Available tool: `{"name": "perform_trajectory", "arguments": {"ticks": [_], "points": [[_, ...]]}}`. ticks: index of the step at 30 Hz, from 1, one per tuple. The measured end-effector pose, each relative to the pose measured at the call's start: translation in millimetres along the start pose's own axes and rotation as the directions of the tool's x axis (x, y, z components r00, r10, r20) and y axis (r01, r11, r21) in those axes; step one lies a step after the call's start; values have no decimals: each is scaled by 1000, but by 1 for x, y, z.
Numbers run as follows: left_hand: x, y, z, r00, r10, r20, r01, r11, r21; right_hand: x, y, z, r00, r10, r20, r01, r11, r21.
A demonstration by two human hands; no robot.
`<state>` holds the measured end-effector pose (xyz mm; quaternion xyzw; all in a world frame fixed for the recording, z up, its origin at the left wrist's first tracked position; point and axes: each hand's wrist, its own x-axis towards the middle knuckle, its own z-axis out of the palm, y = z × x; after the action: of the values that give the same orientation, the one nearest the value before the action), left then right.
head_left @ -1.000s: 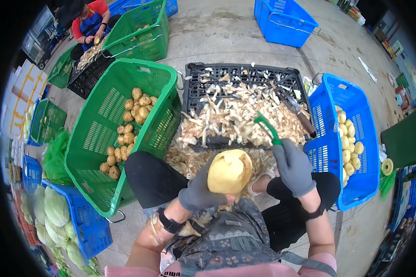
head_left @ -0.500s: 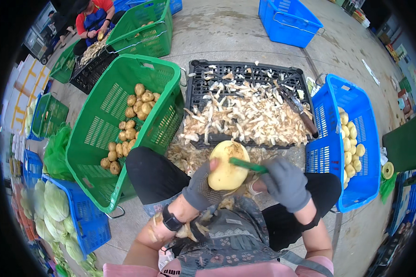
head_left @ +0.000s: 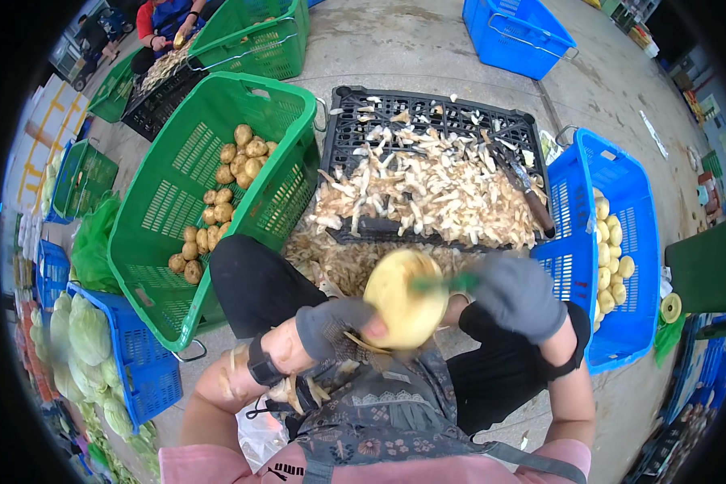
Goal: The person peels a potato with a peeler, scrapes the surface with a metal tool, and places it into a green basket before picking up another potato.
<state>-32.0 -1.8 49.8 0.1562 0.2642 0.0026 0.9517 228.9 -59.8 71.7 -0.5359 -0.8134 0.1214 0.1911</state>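
Note:
A large, mostly peeled yellow potato (head_left: 399, 310) sits in my left hand (head_left: 331, 329), whose grey-gloved fingers are closed around its lower left side. Some brown skin shows near its top. My right hand (head_left: 520, 297), also gloved in grey and smeared by motion, grips a green-handled peeler (head_left: 462, 281). The peeler's blurred head lies over the potato's right face; exact contact cannot be made out. Beyond the potato, a black crate (head_left: 353, 105) stands upside down or lidded, I cannot tell which, heaped with pale peelings (head_left: 452, 189).
A brown-handled knife (head_left: 539, 210) lies on the crate's right side. To the left stands a green basket (head_left: 165, 169) with unpeeled potatoes (head_left: 238, 165); to the right, a blue basket (head_left: 561, 270) with peeled potatoes (head_left: 613, 242). Another person (head_left: 169, 20) works at the far left.
My right hand and the peeler have moved right and slightly up. My left wrist has turned and shifted left, and the potato is tilted differently. The view has shifted a little.

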Motion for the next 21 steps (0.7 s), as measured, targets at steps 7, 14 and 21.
{"name": "perform_trajectory", "arguments": {"ticks": [7,14,21], "points": [[78,47,-55,894,431,-122,-324,810,488,47,47,60,871,457,-181,-329,815,476],[128,46,-108,928,373,-13,-193,507,840,30,134,153,683,685,-253,-527,702,479],[205,-39,-190,940,-194,-280,226,-260,939,28,162,60,787,603,-131,-477,729,491]]}}
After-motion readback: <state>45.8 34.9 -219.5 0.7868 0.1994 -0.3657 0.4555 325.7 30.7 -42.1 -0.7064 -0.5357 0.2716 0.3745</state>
